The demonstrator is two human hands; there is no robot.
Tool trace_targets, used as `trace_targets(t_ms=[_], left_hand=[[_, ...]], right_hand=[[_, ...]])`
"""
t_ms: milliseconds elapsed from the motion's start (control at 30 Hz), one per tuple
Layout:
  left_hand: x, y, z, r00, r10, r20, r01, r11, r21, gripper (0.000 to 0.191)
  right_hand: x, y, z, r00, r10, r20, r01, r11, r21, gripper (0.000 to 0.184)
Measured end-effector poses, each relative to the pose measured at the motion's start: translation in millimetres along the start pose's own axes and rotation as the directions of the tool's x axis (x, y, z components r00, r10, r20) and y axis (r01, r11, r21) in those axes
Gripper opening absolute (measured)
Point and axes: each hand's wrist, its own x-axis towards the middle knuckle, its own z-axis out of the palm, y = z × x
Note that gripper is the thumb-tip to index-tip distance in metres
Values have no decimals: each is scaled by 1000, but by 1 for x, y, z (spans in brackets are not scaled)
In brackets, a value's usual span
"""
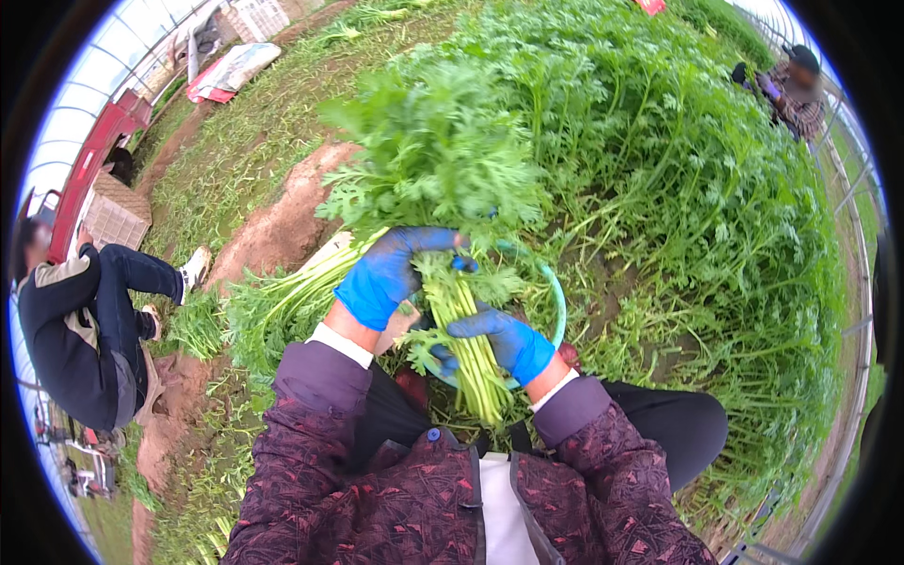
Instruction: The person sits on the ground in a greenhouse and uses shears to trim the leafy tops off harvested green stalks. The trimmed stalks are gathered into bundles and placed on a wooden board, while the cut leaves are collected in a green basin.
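Observation:
A leafy bunch of greens (434, 155), feathery and bright green, points away from me, its pale stems (480, 367) running back towards my lap. My left hand (395, 272), in a dirty blue glove with a bare fingertip showing, is closed around the upper stems below the leaves. Lower down, my right hand (498, 335), in a blue glove too, grips the stems with the thumb across them. Beneath both hands a round teal rim (560, 300) shows, partly hidden by the bunch. Cut greens with long pale stems (304, 289) lie just left of my left wrist.
Uncut greens (678, 176) stand ahead and right. A person (70, 339) sits at the left near a plastic crate (116, 212) and a red metal frame (88, 169). Another person (794, 92) is at the far right. A reddish soil ridge (282, 212) and a sack (236, 67) lie left.

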Motion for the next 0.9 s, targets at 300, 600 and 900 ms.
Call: trace_targets(t_ms=[300, 600, 900], left_hand=[[-6, 37, -52, 930, 368, -24, -368, 921, -126, 39], [-12, 32, -38, 959, 277, -60, -278, 876, -395, 43], [-2, 19, -49, 942, 328, -62, -327, 945, 25, 49]], right_hand=[[-47, 38, -155, 564, -575, -592, -720, 8, -694, 38], [-48, 64, -181, 515, -598, -614, -811, -110, -574, 18], [-90, -10, -99, 473, -641, -605, -730, 100, -676, 41]])
